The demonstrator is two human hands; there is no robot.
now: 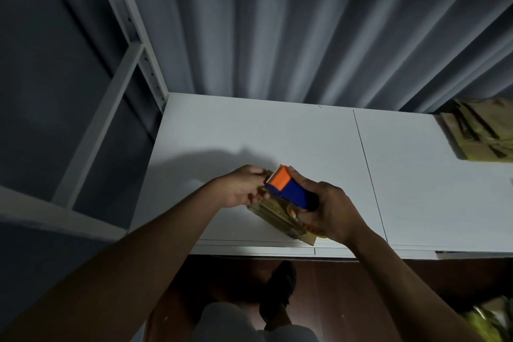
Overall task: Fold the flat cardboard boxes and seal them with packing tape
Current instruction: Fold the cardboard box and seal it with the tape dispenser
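A small folded cardboard box (277, 214) lies on the white table (277, 130) near its front edge. My right hand (330, 211) grips a blue and orange tape dispenser (290, 189) and holds it on top of the box, the orange toothed end pointing away to the left. My left hand (244, 186) holds the box's far left end with curled fingers, right by the dispenser's cutter. The tape roll and most of the box top are hidden under the dispenser and my hands.
A stack of flat cardboard boxes (480, 130) lies at the table's far right. A grey curtain hangs behind the table, and a white metal shelf frame (130, 44) stands to the left. Below the table edge are my legs and a dark shoe (280, 289).
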